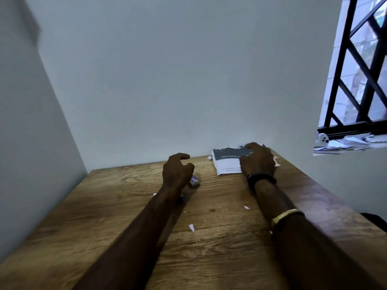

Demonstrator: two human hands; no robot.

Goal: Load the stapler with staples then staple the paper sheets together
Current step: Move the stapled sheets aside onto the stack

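A stack of paper sheets (227,162) with a dark printed band lies at the back right of the wooden table (109,216), against the wall. My right hand (258,160) rests flat on top of the stack, fingers spread. My left hand (178,170) hovers over the table's back middle with curled, parted fingers, holding nothing I can see. Just under its right side a small purple and white staple box (194,181) lies on the wood. A dark object (181,199), mostly hidden by my left forearm, lies behind the wrist; it may be the stapler.
Small white paper scraps (191,227) dot the table. Walls close in at the left and back. A barred window (360,65) is at the upper right, its sill (345,143) cluttered with papers and a white device.
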